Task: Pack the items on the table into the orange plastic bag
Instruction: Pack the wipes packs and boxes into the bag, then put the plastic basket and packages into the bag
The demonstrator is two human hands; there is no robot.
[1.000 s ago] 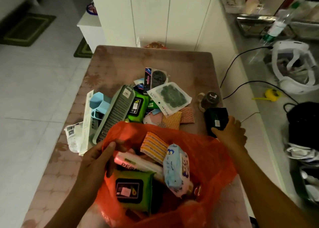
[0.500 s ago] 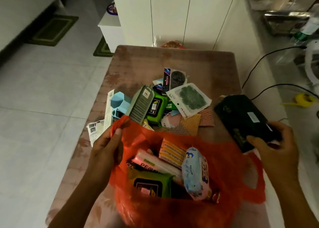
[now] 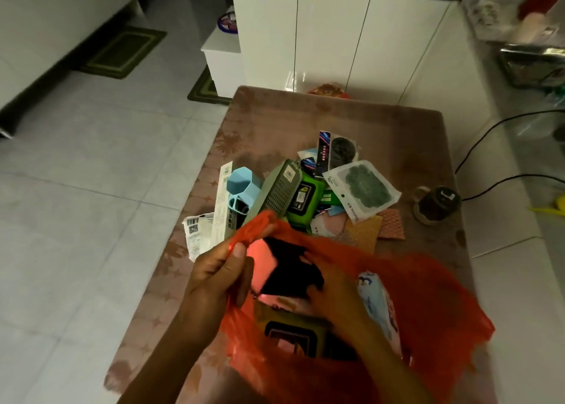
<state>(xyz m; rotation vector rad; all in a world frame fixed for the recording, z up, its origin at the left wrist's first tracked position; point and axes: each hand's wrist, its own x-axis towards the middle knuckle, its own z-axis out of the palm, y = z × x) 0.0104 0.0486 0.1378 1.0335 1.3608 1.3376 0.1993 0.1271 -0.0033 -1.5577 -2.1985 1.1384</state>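
black pack (image 3: 290, 273), lifted off the surface (image 3: 397, 134) a second ago, is being lowered into orange bag (image 3: 428, 296) by right hand (image 3: 333, 293) | rim at 9 o'clock is being pinched by left hand (image 3: 217, 275) | grip seemingly closed, blurred | pile (image 3: 305, 189) at 12 o'clock is still waiting

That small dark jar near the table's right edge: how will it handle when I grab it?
The dark jar looks round and squat, so probably rigid and steady upright, though it may roll if tipped. It stands close to the table edge, so lift rather than push.

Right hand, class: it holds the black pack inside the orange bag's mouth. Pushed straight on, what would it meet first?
Probably the bag's inner wall by the left hand, since the right hand points the black pack that way; depth is unclear.
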